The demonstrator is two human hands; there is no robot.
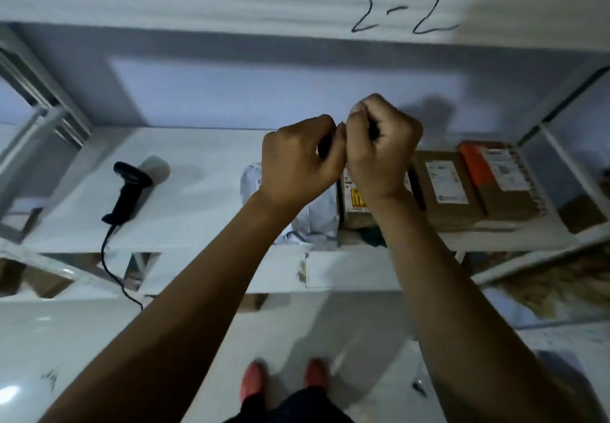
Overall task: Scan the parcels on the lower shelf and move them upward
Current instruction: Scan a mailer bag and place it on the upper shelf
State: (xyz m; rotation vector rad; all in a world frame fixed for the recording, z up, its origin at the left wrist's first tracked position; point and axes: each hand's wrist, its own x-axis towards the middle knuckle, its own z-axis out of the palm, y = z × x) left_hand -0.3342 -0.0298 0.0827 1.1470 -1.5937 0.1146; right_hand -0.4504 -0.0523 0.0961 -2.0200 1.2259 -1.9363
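parcels (442, 188) on the white shelf (198, 198), my left hand (297, 161) and right hand (379, 148) curled, touching above them, cannot tell if they pinch anything, barcode scanner (128, 191) lying well left

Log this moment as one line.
left hand and right hand: curled, touching, held contents unclear | scanner: lying on shelf, untouched | bag and boxes: on shelf, not lifted

shelf (198, 191): white, matt | scanner (128, 188): black plastic | boxes (442, 188): brown cardboard | mailer bag (320, 218): probably plastic film
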